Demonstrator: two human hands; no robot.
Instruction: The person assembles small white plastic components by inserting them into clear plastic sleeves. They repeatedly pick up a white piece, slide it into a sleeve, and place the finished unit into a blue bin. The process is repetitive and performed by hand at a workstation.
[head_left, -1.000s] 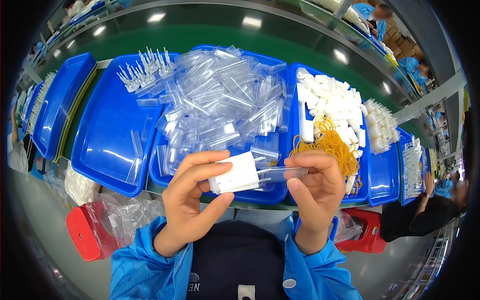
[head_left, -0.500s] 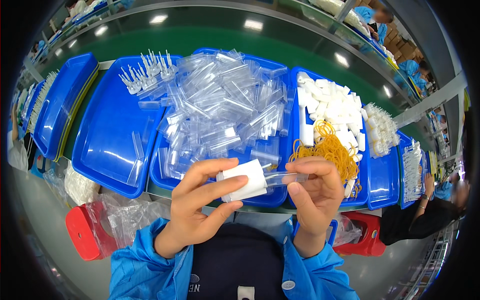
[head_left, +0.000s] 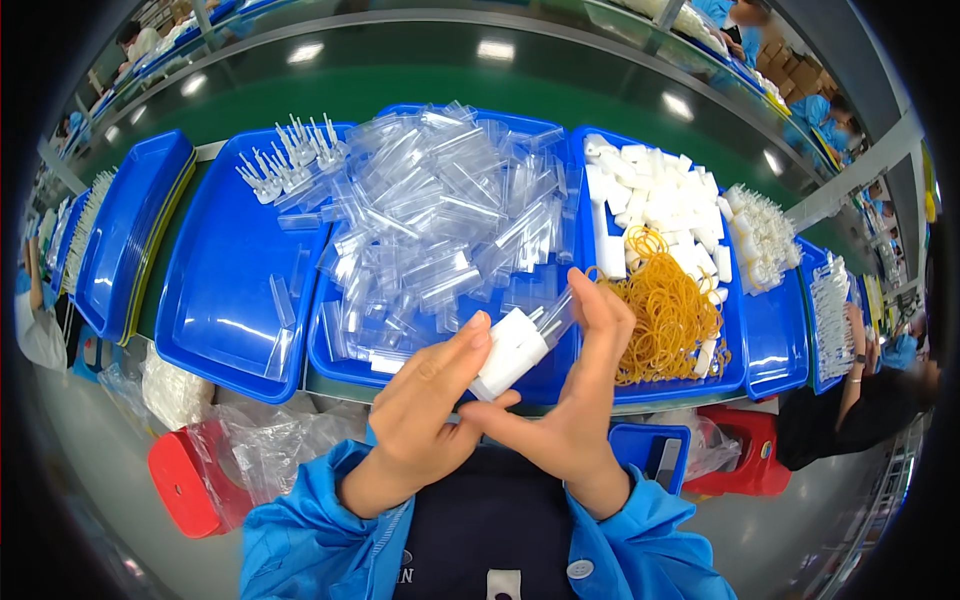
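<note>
Between my hands, over the front edge of the middle tray, is a white block [head_left: 513, 352] with thin prongs at its upper right end. A clear plastic sleeve [head_left: 556, 318] covers those prongs. My left hand [head_left: 425, 415] is closed on the block from the left. On the other side my right hand [head_left: 570, 400] spans the piece, its fingertips at the sleeve's outer end and its thumb by the block's lower end. Just beyond, the blue middle tray [head_left: 318, 350] is heaped with clear plastic sleeves [head_left: 440, 215].
Upright white pronged pieces [head_left: 290, 165] stand in the left blue tray [head_left: 215, 310]. White blocks [head_left: 655, 195] and yellow rubber bands [head_left: 665, 325] fill the right tray. Stacked trays [head_left: 135, 235] stand at far left. Red stools [head_left: 185, 485] are below the bench. Co-workers sit at far right.
The white block has tilted, its sleeved end now pointing up and right. My right hand has gone from pinching the sleeve to spanning the piece, its thumb now near my left fingers.
</note>
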